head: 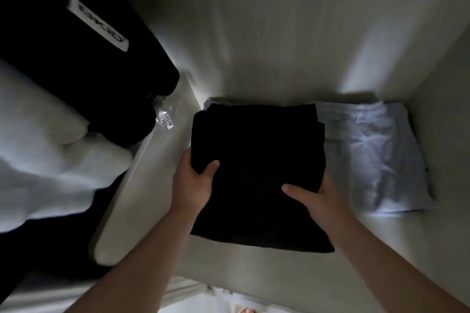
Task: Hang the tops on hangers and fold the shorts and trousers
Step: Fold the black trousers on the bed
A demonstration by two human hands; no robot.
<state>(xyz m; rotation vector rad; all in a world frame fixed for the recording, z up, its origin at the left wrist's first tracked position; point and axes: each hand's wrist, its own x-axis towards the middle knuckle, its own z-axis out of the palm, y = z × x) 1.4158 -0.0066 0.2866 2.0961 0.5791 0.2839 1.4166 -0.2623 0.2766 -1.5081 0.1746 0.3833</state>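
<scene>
Folded black garment (256,160) lies on the shelf (279,269) toward its left edge, overlapping a folded pale blue garment (373,155) in the right back corner. The left hand (194,180) and right hand (318,198) each pinch a side of it, thumbs on top. A dark top (76,58) with a white label hangs off to the left.

Only one marking: a white label (98,23) on the black garment (76,63), upper left. Dark block letters run along it, too blurred by motion to read. No other text, numbers or brand marks are legible.
</scene>
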